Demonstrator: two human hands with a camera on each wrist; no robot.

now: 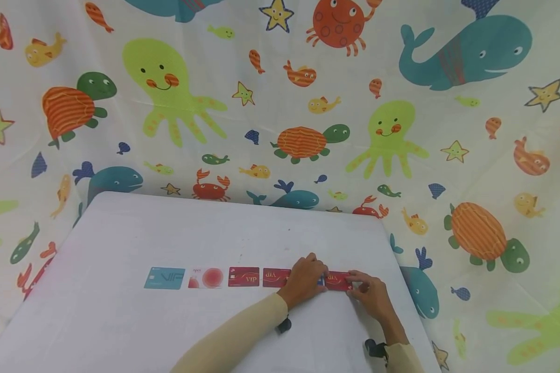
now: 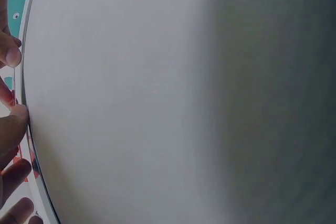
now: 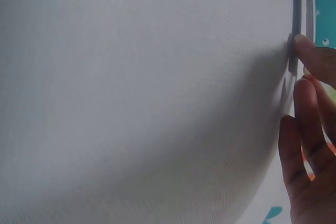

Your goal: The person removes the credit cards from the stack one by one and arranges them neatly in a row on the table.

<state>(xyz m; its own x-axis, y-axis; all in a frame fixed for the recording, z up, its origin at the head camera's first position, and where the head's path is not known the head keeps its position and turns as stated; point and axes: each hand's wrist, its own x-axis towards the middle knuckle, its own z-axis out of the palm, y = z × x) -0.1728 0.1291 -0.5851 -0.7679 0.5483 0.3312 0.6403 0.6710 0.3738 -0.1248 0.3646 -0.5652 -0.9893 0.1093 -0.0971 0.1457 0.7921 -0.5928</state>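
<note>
A row of flat cards lies on the white table. At its right end is a red VIP card [image 1: 337, 281], its lettering upside down. My right hand [image 1: 373, 298] pinches the right end of this card between thumb and index finger. With thumb and forefinger my left hand [image 1: 305, 280] grips its left end, the palm arching over a card with a blue edge [image 1: 321, 281], mostly hidden. Left of that hand lies another red VIP card [image 1: 275, 277], partly covered. Both wrist views catch the fingers [image 2: 13, 127] [image 3: 307, 98] at their margins, low over the tabletop.
Further left in the row lie a red VIP card [image 1: 243, 276], a white card with pink circles [image 1: 205, 278] and a teal VIP card [image 1: 165, 278]. The white table [image 1: 121, 331] ends at a curtain [image 1: 270, 103] printed with sea animals.
</note>
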